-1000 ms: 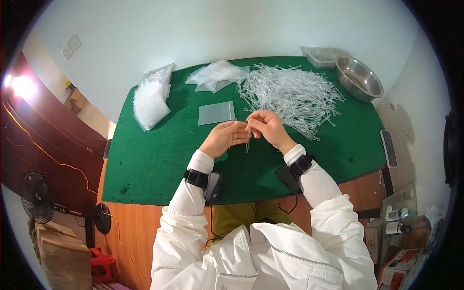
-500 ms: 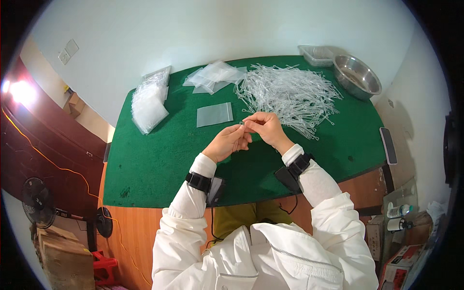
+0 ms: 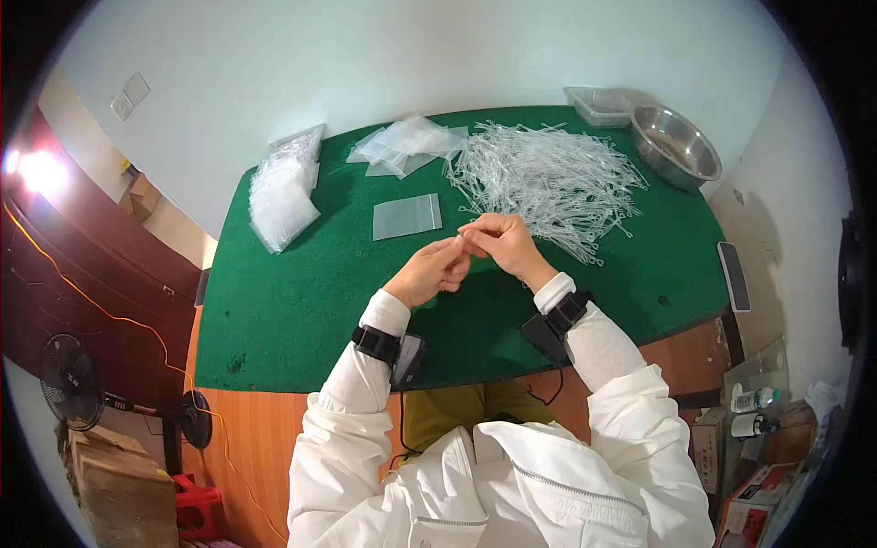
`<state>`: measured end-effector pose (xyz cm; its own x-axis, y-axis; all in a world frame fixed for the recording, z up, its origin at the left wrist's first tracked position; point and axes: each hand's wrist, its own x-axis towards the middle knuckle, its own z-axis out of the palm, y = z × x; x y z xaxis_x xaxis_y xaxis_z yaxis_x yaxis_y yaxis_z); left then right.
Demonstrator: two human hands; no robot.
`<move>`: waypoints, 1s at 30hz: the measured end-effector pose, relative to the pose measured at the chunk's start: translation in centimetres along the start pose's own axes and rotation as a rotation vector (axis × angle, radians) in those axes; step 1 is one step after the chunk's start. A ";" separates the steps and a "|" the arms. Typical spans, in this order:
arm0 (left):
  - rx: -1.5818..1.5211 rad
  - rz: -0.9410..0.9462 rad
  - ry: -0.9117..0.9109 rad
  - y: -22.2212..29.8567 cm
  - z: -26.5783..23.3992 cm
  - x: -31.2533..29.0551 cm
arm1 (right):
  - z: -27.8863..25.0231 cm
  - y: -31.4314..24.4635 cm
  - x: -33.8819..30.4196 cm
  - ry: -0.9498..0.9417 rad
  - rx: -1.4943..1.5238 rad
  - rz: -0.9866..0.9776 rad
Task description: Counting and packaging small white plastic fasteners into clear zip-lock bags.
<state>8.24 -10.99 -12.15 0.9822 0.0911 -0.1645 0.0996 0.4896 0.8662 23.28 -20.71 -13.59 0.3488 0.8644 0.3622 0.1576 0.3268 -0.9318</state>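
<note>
Pinching over the green table (image 3: pixel 301 320), the left hand (image 3: pixel 427 272) and the right hand (image 3: pixel 504 245) meet at their fingertips, the spot from which these clock directions run, with twelve toward the wall (image 3: pixel 429 59). The left is nearly closed, fingers curled in and thumb against the forefinger; the right bends toward it, thumb and forefinger pressed together. Where they meet shows a pale bit (image 3: pixel 459 234), too small to make out, and whether the curled left fingers hide more I cannot tell. One clear zip bag (image 3: pixel 406 217) lies flat near ten o'clock. Farther off, toward eleven, several loose bags (image 3: pixel 409 146) overlap, and between nine and ten lies a thick bundle of bags (image 3: pixel 285 196). At two o'clock spreads a heaped pile of clear looped strips (image 3: pixel 553 183), near the right hand but apart from it. Beyond it, also at two, sits a steel bowl (image 3: pixel 662 163), with a clear plastic tray (image 3: pixel 598 110) just beside it, between one and two. Just past three o'clock, a phone (image 3: pixel 734 276) lies at the table's edge
</note>
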 end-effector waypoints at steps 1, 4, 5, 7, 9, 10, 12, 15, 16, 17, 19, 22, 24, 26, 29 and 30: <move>-0.017 0.043 0.053 0.2 -0.1 0.0 | -0.1 0.0 0.1 0.042 -0.069 -0.032; -0.052 0.129 0.161 0.8 -1.0 -0.1 | -0.6 0.1 0.3 0.163 -0.220 -0.084; -0.122 0.207 0.286 1.0 -1.7 -0.2 | -1.0 0.1 0.4 0.244 -0.303 -0.106; -0.264 0.359 0.532 1.3 -2.6 -0.3 | -1.8 0.3 0.5 0.325 -0.388 -0.126; -0.300 0.409 0.580 1.4 -3.3 -0.5 | -2.5 0.3 0.7 0.384 -0.553 -0.153; -0.334 0.459 0.626 1.5 -3.5 -0.5 | -2.8 0.3 0.7 0.414 -0.636 -0.166; -0.368 0.509 0.673 1.7 -3.8 -0.8 | -3.3 0.2 0.7 0.443 -0.705 -0.169; -0.325 0.596 0.767 1.9 -4.1 -1.0 | -4.1 0.3 0.7 0.505 -0.845 -0.174; -0.326 0.595 0.766 1.9 -4.1 -1.0 | -4.3 0.3 0.7 0.474 -0.907 -0.195; -0.343 0.605 0.756 1.8 -4.1 -0.9 | -4.4 0.3 0.7 0.443 -0.969 -0.216; -0.377 0.627 0.739 1.8 -4.1 -0.9 | -4.4 0.4 0.6 0.410 -1.031 -0.236; -0.369 0.612 0.709 1.7 -4.1 -0.8 | -3.9 0.4 0.3 0.285 -1.142 -0.145; -0.365 0.604 0.693 1.6 -4.1 -0.8 | -3.8 0.4 0.0 0.276 -1.187 -0.142; -0.331 0.608 0.668 1.5 -3.9 -0.7 | -3.8 0.4 -0.2 0.260 -1.277 -0.135; -0.297 0.595 0.656 1.4 -3.8 -0.5 | -4.1 0.2 -0.1 0.246 -1.283 -0.031; -0.281 0.580 0.656 1.4 -3.7 -0.4 | -4.1 0.0 -0.1 0.239 -1.284 0.020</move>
<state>7.37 -7.12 -12.65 0.5701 0.8201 -0.0487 -0.5074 0.3981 0.7643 27.02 -22.32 -13.56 0.4952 0.7324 0.4674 0.8681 -0.3962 -0.2989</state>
